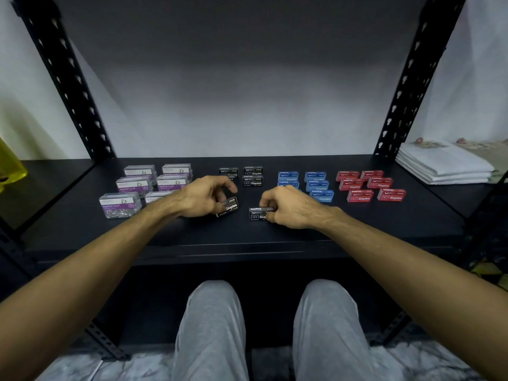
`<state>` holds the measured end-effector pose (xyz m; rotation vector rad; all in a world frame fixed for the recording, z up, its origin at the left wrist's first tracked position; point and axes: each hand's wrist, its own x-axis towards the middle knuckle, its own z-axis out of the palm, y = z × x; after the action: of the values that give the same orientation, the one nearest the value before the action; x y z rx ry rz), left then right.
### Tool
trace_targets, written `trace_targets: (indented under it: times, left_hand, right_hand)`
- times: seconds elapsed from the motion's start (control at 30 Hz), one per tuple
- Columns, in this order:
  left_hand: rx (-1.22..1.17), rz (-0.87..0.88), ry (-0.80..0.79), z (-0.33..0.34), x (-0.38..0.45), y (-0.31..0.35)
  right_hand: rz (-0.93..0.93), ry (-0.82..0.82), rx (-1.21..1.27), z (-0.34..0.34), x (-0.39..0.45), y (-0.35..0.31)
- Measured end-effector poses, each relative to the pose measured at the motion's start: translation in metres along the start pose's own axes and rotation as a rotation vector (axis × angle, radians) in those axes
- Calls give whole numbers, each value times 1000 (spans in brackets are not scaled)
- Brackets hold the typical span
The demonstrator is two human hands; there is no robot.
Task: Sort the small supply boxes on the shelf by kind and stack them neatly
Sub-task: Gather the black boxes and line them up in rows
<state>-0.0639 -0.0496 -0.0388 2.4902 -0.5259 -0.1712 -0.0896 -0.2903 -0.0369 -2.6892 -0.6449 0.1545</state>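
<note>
Shelf (275, 237): matte black board in a black slotted-steel rack (71, 86), white wall behind, underside of an upper board overhead.

Left hand (204, 198): fingers curled round a black staples box (229, 207), which sits tilted at the front centre of the shelf; whether it touches the board cannot be told.

Right hand (288, 207): fingers pinching the right end of a second black staples box (258, 213), which lies flat on the shelf just beside the first.

Black staples group (253, 176): further black boxes stacked behind the two hands, mid-shelf.

Paper clip boxes (134, 185): clear cases with purple labels, two columns at the left; one is partly hidden by the left forearm.

Blue staples boxes (316, 185): two columns right of centre, partly hidden by the right hand.

Red staples boxes (369, 185): two columns at the far right of the shelf, each box lying flat.

Adjoining surface, right: stack of folded white cloth or paper (442, 166); which of these cannot be told.

Adjoining surface, left: translucent yellow object (11, 166) at the frame edge.

Below: person's knees in grey trousers (211, 325); pale marbled floor (412, 364).
</note>
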Motion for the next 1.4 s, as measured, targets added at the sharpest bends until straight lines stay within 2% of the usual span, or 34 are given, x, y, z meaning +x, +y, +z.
trace_targets:
  times: [0.47, 1.0, 1.4]
  left_hand:
    - [116, -30, -6, -2, 3, -4]
    - [293, -64, 193, 3, 13, -6]
    - [357, -102, 211, 4, 24, -7]
  right_hand:
    - [8, 13, -38, -1, 3, -1]
    - [66, 114, -171, 8, 39, -17]
    - [120, 133, -257, 6, 63, -19]
